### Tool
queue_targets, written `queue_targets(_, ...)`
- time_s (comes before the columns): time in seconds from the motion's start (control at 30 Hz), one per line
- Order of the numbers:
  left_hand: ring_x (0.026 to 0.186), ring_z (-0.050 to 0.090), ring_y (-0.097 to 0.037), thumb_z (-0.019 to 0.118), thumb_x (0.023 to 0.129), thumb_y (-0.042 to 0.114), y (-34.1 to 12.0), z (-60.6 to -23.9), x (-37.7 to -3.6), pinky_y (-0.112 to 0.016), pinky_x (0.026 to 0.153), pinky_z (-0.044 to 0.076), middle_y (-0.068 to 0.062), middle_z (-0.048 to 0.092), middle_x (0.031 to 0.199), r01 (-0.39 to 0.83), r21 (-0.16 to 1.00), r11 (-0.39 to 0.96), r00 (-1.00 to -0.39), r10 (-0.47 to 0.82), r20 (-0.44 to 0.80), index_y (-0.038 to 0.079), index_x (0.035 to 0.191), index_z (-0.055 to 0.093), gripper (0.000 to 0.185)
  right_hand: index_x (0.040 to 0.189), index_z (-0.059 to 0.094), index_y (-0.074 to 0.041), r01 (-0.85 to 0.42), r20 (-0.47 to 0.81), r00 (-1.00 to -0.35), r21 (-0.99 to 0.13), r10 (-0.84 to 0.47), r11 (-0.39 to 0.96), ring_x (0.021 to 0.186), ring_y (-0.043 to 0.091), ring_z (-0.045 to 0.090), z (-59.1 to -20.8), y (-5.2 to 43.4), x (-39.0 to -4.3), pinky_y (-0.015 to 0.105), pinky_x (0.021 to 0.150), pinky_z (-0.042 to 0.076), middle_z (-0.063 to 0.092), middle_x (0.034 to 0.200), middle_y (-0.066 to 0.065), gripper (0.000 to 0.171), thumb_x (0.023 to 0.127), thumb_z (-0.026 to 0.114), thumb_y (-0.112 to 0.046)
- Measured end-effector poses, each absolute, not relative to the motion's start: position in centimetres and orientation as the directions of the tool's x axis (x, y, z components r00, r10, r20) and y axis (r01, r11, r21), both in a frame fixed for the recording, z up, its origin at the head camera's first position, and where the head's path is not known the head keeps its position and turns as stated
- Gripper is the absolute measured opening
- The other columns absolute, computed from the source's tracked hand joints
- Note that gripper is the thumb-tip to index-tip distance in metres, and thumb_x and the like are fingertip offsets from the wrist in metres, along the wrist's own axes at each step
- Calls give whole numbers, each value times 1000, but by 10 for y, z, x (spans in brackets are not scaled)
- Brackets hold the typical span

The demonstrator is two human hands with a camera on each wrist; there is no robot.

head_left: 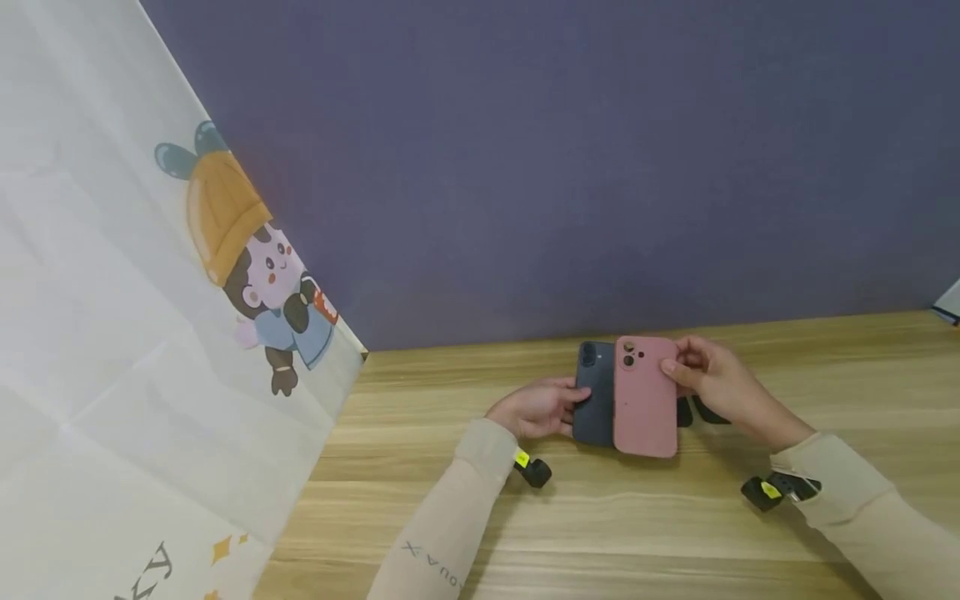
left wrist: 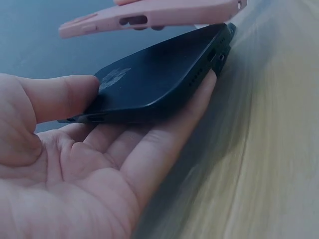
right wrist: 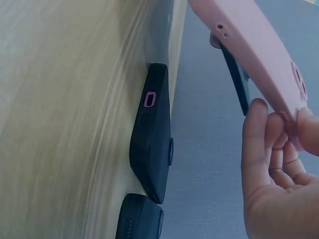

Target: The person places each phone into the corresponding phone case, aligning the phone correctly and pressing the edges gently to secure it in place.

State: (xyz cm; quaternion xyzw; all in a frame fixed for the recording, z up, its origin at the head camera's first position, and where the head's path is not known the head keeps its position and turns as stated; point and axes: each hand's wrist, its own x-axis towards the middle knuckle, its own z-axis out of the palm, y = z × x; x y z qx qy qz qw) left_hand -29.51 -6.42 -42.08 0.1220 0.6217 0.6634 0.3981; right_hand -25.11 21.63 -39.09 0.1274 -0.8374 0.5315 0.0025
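Note:
My left hand (head_left: pixel 536 408) holds a dark phone (head_left: pixel 595 408), back and camera facing up, thumb on its side edge and fingers beneath, as the left wrist view shows. My right hand (head_left: pixel 716 387) pinches a pink phone case (head_left: pixel 647 408) by its right edge near the top, thumb on the outer face. The case overlaps the phone's right side in the head view. In the left wrist view the case (left wrist: pixel 174 16) is above the phone (left wrist: pixel 159 69), with a gap between them. Cutouts for cameras and a port show in the case.
Two black phones (right wrist: pixel 152 134) lie on the wooden table (head_left: pixel 420 392) beyond my right hand, which partly hides them in the head view. A purple-grey panel (head_left: pixel 525 167) rises along the table's back edge. At the left stands a white sheet (head_left: pixel 90 292) with a cartoon figure.

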Motion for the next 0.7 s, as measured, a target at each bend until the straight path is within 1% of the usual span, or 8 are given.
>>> queue_targets(0.17, 113, 69, -26, 47, 110, 23, -60, -418, -294, -48, 102, 55, -22, 63, 136, -382, 921, 81, -653, 681, -331, 13, 147, 54, 38, 124, 47, 7, -195, 121, -972, -892, -199, 409, 82, 6, 63, -391, 217, -249, 30, 76, 61, 59, 98, 9, 33, 108, 53, -22)
queue_targets(0.27, 109, 70, -23, 48, 110, 25, -58, -416, -292, -47, 100, 56, -22, 64, 135, -374, 924, 77, -653, 686, -321, 14, 146, 55, 38, 124, 47, 6, -195, 121, -972, -892, -199, 408, 83, 5, 62, -389, 217, -249, 30, 77, 61, 59, 98, 8, 33, 108, 53, -22)
queue_targets(0.37, 103, 70, -20, 51, 109, 25, -55, -413, -290, -45, 97, 57, -17, 67, 129, -374, 925, 66, -649, 694, -312, 14, 144, 56, 37, 123, 48, 7, -201, 128, -971, -893, -201, 403, 83, 5, 62, -389, 217, -251, 28, 76, 61, 59, 97, 8, 32, 108, 52, -21)
queue_targets(0.5, 101, 70, -18, 55, 107, 22, -51, -410, -287, -42, 93, 59, -11, 69, 124, -362, 930, 63, -641, 708, -297, 13, 144, 57, 38, 123, 47, 7, -196, 124, -973, -892, -196, 407, 82, 4, 61, -391, 217, -253, 27, 74, 61, 58, 97, 6, 31, 108, 52, -19)
queue_targets(0.57, 100, 70, -18, 56, 106, 20, -49, -409, -286, -40, 91, 59, -12, 69, 126, -354, 933, 68, -636, 713, -294, 13, 144, 57, 38, 123, 47, 7, -192, 122, -974, -893, -193, 407, 82, 3, 61, -392, 216, -253, 27, 74, 61, 59, 96, 6, 30, 108, 52, -18)
queue_targets(0.7, 96, 71, -16, 55, 106, 15, -46, -407, -282, -39, 88, 60, -19, 66, 134, -327, 943, 67, -634, 724, -272, 14, 144, 57, 38, 121, 48, 7, -197, 131, -973, -898, -188, 393, 82, 3, 63, -394, 215, -252, 27, 74, 61, 60, 95, 5, 30, 108, 53, -18)
